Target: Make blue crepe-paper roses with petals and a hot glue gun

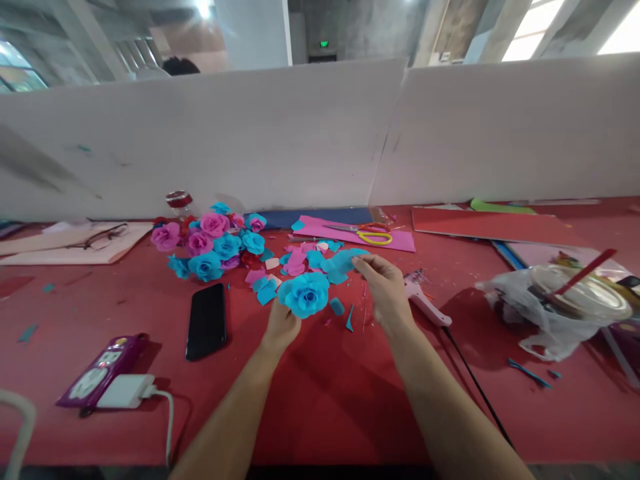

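Note:
A blue paper flower with layered petals faces up in my left hand, whose closed fingers are mostly hidden under the bloom. My right hand pinches a blue paper petal between thumb and forefinger, just right of the flower. Cut pink petals and blue petals lie scattered behind the flower. A bunch of pink, blue and red paper flowers stands at the back left. To the right of my right hand lies a pink glue gun.
Yellow-handled scissors rest on pink paper. A black phone, a purple power strip and a white charger lie at left. A lidded cup in a plastic bag stands at right. A white partition closes the back.

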Action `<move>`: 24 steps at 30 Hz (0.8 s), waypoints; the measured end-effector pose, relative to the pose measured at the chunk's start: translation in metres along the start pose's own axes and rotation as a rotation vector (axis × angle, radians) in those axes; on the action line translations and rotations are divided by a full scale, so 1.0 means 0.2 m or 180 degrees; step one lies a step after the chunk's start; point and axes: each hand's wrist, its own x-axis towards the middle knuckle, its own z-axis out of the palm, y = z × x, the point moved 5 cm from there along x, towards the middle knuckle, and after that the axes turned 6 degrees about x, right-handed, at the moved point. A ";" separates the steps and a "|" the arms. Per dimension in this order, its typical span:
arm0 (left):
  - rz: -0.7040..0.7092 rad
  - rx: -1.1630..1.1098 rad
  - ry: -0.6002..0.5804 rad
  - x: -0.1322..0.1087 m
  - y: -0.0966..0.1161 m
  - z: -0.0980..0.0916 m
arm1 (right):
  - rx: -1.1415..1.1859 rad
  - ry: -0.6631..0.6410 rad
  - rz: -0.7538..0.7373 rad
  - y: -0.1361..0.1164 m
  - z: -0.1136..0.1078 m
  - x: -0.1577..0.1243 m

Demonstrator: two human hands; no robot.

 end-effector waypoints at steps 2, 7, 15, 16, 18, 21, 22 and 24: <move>0.0076 -0.0180 -0.0054 -0.01 0.00 0.02 | 0.0131 -0.0098 0.0029 0.00 0.02 -0.01; -0.0198 -0.0362 -0.0338 -0.03 -0.02 0.06 | 0.0252 -0.0234 0.0024 -0.03 0.04 -0.04; -0.1132 -0.1553 0.0293 -0.08 -0.14 0.09 | 0.0380 -0.0295 0.0137 -0.02 0.04 -0.04; -0.1210 -0.1687 0.0377 -0.08 -0.14 0.09 | 0.0383 -0.0303 0.0136 -0.01 0.04 -0.04; -0.1292 -0.1804 0.0482 -0.06 -0.13 0.09 | 0.0376 -0.0324 0.0130 -0.01 0.05 -0.05; -0.1345 -0.1823 0.0642 -0.04 -0.11 0.08 | 0.0371 -0.0351 0.0153 -0.01 0.05 -0.05; -0.1361 -0.1816 0.0712 -0.03 -0.10 0.07 | 0.0377 -0.0360 0.0164 -0.01 0.05 -0.05; -0.1351 -0.1747 0.0813 -0.03 -0.10 0.05 | 0.0385 -0.0379 0.0190 0.00 0.06 -0.05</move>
